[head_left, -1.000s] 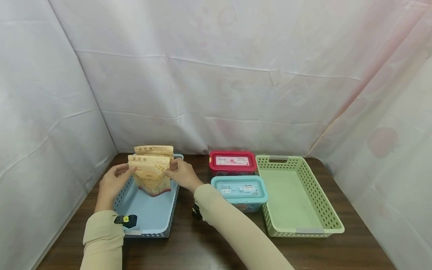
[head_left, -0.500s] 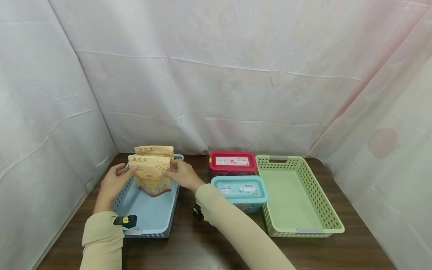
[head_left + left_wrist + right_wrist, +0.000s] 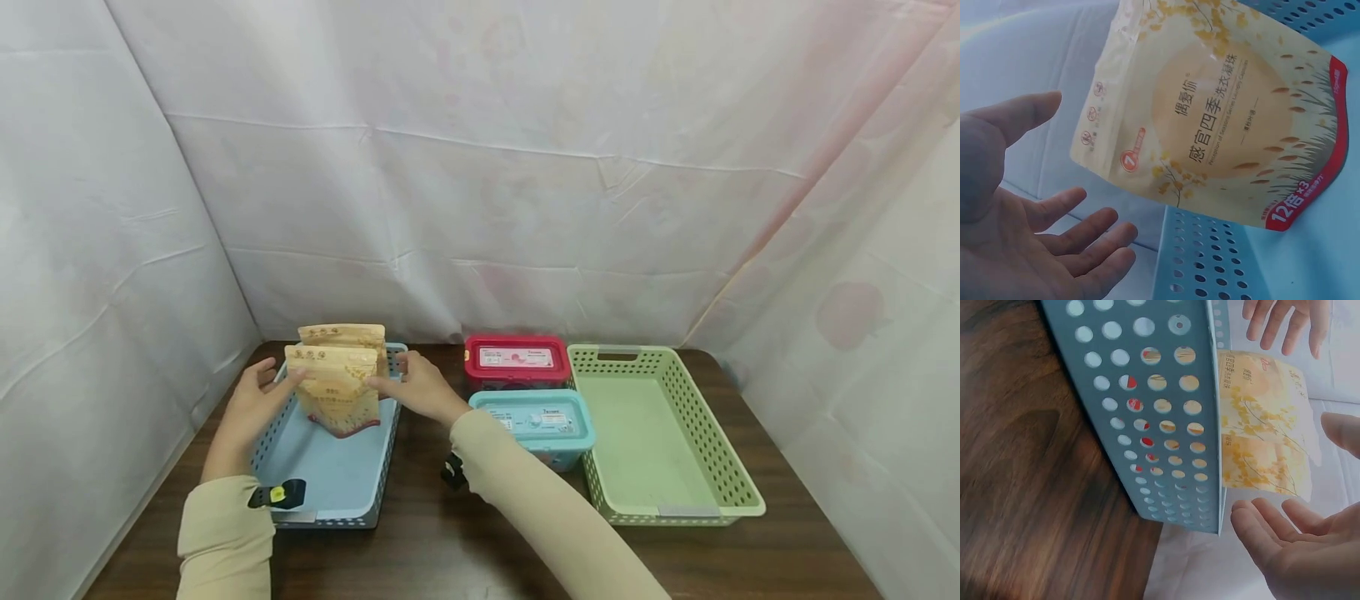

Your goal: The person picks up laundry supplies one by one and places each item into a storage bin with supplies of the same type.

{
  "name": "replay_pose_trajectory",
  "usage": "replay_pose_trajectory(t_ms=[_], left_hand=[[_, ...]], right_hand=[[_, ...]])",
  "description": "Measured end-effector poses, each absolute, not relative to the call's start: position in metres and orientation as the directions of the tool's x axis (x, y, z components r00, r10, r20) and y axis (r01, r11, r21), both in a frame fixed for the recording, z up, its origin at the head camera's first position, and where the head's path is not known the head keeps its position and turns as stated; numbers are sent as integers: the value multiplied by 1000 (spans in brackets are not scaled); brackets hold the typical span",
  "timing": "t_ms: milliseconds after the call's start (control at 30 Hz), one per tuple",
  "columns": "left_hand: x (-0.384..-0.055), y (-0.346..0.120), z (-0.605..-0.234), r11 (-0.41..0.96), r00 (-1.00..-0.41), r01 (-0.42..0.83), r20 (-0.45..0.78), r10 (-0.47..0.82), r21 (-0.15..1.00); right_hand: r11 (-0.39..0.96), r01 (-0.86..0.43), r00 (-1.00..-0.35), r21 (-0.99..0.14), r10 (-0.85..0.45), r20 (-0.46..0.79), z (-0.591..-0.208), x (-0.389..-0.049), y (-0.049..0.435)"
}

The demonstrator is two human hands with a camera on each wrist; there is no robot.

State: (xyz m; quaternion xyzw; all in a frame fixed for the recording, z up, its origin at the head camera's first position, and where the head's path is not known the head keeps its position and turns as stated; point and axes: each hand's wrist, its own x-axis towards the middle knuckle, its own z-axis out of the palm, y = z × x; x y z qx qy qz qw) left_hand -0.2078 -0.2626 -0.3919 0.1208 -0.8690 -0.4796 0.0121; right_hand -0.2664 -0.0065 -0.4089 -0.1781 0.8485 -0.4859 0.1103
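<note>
Two cream-yellow stand-up pouches of laundry capsules stand upright in the blue basket (image 3: pixel 315 475), one behind the other. The front pouch (image 3: pixel 1222 119) has a red bottom band and printed leaves; the rear pouch (image 3: pixel 341 334) is mostly hidden behind it. My left hand (image 3: pixel 251 408) is beside the front pouch's left edge, and in the left wrist view its spread fingers are apart from the pouch. On the right side, my right hand (image 3: pixel 423 385) is held with thumb and fingers parted, just off the pouches in the right wrist view.
A red lidded box (image 3: pixel 517 357) and a light-blue lidded box (image 3: pixel 534 417) stand in the middle of the dark wooden table (image 3: pixel 420 550). To their right lies a green basket (image 3: pixel 637 442). White curtains (image 3: pixel 480 208) hang behind and at both sides.
Both hands have let go of the front pouch. The right hand has drawn away to the right, the left slightly to the left. The pouches stay in place.
</note>
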Motion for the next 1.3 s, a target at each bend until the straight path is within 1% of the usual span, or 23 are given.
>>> replay_pose_trajectory(t_ms=[167,467,567,733,900,1133,1300], left_hand=[[-203,-260,-391,517,-971,-193,-86,-222,834],[-200,-250,-384,521,-979,-150,-51,-199,841],[-200,-247,-382,558,-982,-131,-30,-187,819],[-197,-240,-376,628,-990,-85,6,-141,774],[-195,-227,-370,607,-996,-26,30,-82,794],[-195,-207,-367,651,-993,58,111,-41,757],[-196,-194,-366,629,-993,106,120,20,770]], right_hand=[[478,-201,-901,-855,-433,-30,-405,-259,4],[474,-238,-892,-848,-451,-2,-396,-254,19],[477,-255,-887,-841,-461,8,-394,-254,23],[496,-279,-882,-822,-472,15,-389,-251,34],[509,-282,-878,-813,-478,5,-385,-248,50],[534,-294,-871,-793,-491,-8,-380,-244,73],[550,-305,-874,-778,-485,0,-375,-243,90]])
